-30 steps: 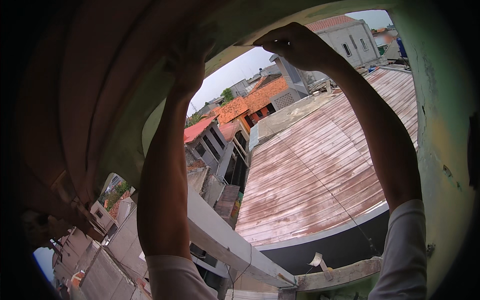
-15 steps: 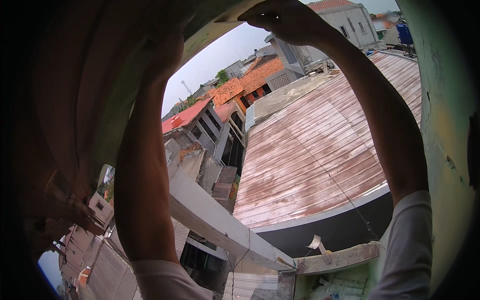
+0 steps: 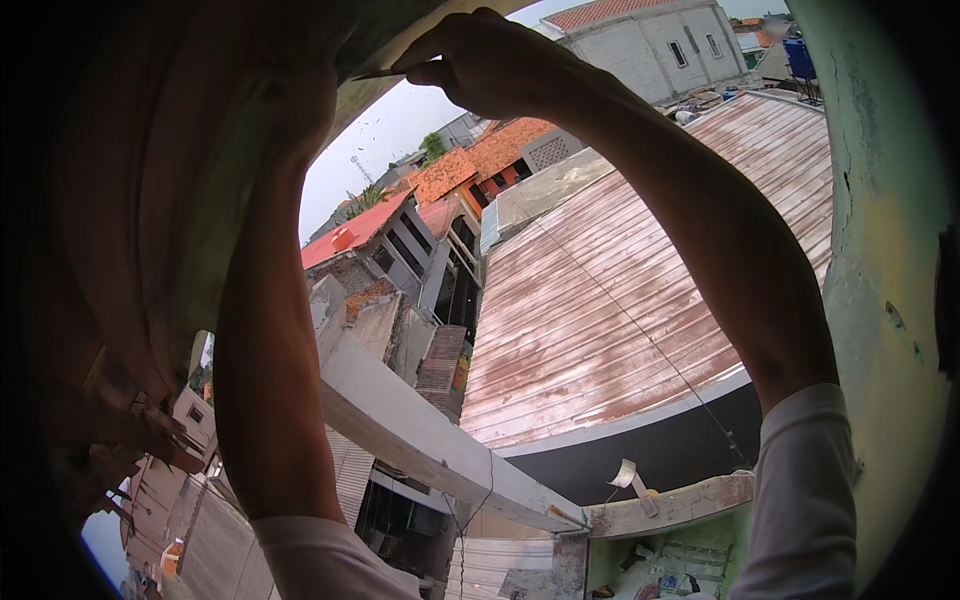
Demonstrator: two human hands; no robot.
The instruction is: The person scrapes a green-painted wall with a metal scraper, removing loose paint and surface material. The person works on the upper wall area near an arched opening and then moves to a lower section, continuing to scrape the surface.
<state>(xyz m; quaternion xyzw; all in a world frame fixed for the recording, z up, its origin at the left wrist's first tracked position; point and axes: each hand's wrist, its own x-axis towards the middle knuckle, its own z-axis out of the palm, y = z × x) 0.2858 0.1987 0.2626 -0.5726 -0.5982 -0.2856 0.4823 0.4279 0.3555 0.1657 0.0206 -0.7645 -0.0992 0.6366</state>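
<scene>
The right hand (image 3: 475, 65) is up high, with its thumb and finger pinched on a thin strip (image 3: 375, 75). The strip pokes out to the left of that hand, and its tip is at or just beside the painted edge (image 3: 420, 25) of the opening overhead. I can't tell if they touch. The left hand (image 3: 302, 90) is up in the dark, left of the right hand and past the strip's tip; I can't tell how its fingers are bent or if it has anything.

The job looks partly done, I think, as the strip is up at the edge. The edge looks patchy, but I can't tell which bits are finished or how much is left.

Far to the right of the right hand is a cracked green wall (image 3: 890, 270). Below both hands, a concrete beam (image 3: 430, 430) slants down. Farther out are a rusty ridged metal roof (image 3: 640, 300) and orange tiled roofs (image 3: 445, 175).
</scene>
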